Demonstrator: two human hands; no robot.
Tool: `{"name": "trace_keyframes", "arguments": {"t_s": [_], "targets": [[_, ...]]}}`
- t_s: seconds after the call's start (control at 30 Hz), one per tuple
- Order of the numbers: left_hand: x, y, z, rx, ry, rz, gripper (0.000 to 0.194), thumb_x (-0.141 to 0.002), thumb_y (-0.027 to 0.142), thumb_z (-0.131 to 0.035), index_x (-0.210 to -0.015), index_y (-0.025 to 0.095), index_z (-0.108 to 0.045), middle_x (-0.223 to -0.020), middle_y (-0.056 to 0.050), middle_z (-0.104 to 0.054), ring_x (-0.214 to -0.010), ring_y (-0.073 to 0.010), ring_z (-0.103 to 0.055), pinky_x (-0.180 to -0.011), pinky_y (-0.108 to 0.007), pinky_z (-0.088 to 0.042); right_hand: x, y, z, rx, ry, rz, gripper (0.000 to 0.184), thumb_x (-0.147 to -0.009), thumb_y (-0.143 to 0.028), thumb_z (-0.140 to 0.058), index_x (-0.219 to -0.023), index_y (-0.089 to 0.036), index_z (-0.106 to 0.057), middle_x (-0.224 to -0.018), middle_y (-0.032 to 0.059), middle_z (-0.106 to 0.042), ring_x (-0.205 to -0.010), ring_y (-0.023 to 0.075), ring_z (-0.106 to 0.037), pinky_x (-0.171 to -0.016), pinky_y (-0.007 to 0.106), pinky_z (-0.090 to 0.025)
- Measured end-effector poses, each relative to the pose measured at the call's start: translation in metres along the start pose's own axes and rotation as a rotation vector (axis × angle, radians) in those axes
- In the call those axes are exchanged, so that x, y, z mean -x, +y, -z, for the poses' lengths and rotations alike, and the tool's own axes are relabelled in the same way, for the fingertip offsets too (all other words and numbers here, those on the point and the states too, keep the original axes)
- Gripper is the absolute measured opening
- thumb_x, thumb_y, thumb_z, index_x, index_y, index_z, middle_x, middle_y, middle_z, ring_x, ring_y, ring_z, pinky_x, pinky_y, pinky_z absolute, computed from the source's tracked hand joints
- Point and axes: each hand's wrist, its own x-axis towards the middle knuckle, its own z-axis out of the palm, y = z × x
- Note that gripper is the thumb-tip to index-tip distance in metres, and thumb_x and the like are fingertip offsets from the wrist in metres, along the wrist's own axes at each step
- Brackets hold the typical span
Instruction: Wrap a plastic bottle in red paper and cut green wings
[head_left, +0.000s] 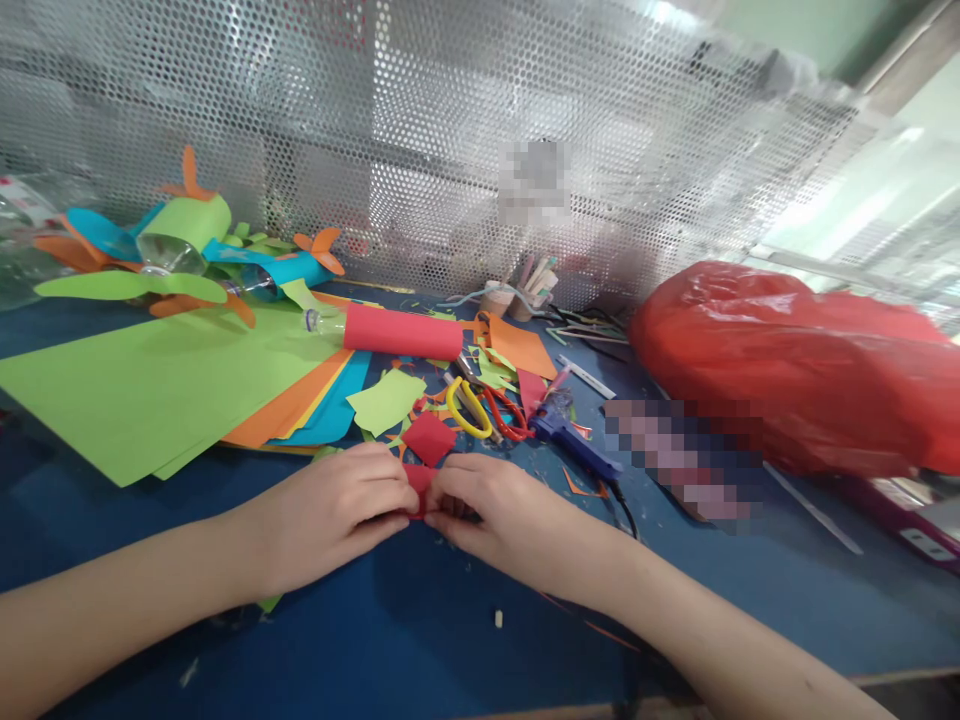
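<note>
Between my hands is a small piece of red paper [418,486], pinched from both sides low over the blue table. My left hand [349,500] has its fingertips closed on the paper's left part. On the right part, the thumb and fingers of my right hand [480,500] are pressed together. Much of the piece is hidden behind the fingers. Just beyond lies another red paper piece [430,438]. Yellow-handled scissors [469,407], red-handled scissors [506,414] and a blue glue gun [576,445] rest near my right hand.
A bottle wrapped in red paper [403,332] lies behind the scraps. Green sheets [150,380] fan out on the left, below bottle models with paper propellers [184,225]. A red plastic bag [795,365] bulges at right. Behind stands a perforated metal screen [315,130].
</note>
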Motion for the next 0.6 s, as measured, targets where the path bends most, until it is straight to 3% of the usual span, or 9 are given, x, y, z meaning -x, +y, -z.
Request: {"name": "trace_keyframes", "arguments": {"t_s": [0.27, 0.6], "targets": [[-0.0024, 0.0032, 0.0051, -0.12, -0.037, -0.067, 0.032, -0.098, 0.016, -0.035, -0.084, 0.014, -0.064, -0.081, -0.005, -0.059, -0.077, -0.0181, -0.051, -0.071, -0.03, -0.043, 0.0004, -0.0046, 0.0032, 0.043, 0.01, 0.036, 0.004, -0.086, -0.015, -0.061, -0.084, -0.013, -0.063, -0.084, 0.0039, -0.062, -0.077, 0.0145, -0.057, -0.069, 0.023, -0.043], [-0.0018, 0.0014, 0.0039, -0.087, -0.025, -0.047, 0.027, -0.097, 0.016, -0.04, -0.089, 0.014, -0.065, -0.083, -0.005, -0.059, -0.08, -0.0182, -0.051, -0.072, -0.028, -0.042, 0.0017, 0.0014, -0.0001, 0.066, 0.009, 0.052, 0.005, -0.088, -0.018, -0.059, -0.088, -0.015, -0.064, -0.086, 0.0041, -0.064, -0.079, 0.0153, -0.058, -0.071, 0.024, -0.044]]}}
